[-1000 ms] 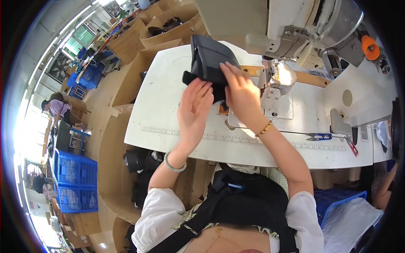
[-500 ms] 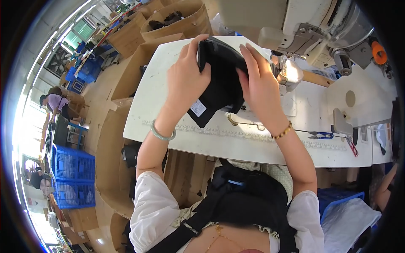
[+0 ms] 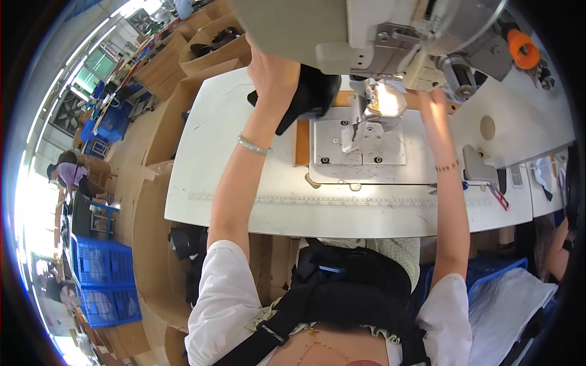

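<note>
My left hand (image 3: 273, 72) reaches far forward and grips a black fabric piece (image 3: 308, 94), holding it just left of the sewing machine's needle area (image 3: 372, 113). My right hand (image 3: 432, 97) stretches past the lit needle, to the right of it; its fingers are hidden behind the grey sewing machine head (image 3: 390, 30), so what it holds is unclear. The white sewing table (image 3: 256, 201) lies under both arms.
A metal needle plate (image 3: 360, 146) is set in the table. Scissors and small tools (image 3: 488, 189) lie at the right edge. Cardboard bins (image 3: 159, 158) stand left of the table, blue crates (image 3: 104, 268) lower left. Another person (image 3: 70, 174) works far left.
Both hands lifted the black fabric off the table, then carried it forward; now the left hand holds it beside the needle while the right hand has gone behind the machine head.
</note>
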Motion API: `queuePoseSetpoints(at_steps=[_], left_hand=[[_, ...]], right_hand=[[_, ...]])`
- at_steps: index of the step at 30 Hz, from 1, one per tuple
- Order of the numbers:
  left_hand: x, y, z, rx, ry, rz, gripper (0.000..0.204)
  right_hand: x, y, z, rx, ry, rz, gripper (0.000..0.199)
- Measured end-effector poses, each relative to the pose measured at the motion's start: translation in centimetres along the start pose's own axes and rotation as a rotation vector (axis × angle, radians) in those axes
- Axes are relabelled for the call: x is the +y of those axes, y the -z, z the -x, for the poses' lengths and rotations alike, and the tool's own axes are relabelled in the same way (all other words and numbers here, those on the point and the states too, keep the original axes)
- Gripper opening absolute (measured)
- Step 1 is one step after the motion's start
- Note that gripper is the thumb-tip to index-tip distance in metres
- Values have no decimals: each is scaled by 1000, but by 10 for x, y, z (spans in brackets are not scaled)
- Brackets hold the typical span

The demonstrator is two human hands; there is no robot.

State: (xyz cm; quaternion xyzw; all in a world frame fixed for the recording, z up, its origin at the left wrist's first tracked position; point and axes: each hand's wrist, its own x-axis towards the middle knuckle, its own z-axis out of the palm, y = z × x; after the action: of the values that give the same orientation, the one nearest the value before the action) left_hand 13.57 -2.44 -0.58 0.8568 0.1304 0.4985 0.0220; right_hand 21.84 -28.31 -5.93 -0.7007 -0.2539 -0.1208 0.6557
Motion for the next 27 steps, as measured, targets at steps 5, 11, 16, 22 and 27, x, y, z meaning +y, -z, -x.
queuePoseSetpoints(at_steps=[5,11,16,22,27], left_hand=[[22,-39,17,73,-290,81,12],[22,-32,31,-129,-566,145,33],[17,-16,39,-219,-417,456,29],[32,-24,36,-212,-201,694,35],[31,-21,35,-315,-248,611,31]], right_hand=[[21,-13,-43,-492,182,791,25],[25,-35,-22,-285,503,750,12],[4,-19,-9,-91,636,728,8],[22,-20,-26,-144,632,363,12],[55,-31,-29,-290,241,-66,8]])
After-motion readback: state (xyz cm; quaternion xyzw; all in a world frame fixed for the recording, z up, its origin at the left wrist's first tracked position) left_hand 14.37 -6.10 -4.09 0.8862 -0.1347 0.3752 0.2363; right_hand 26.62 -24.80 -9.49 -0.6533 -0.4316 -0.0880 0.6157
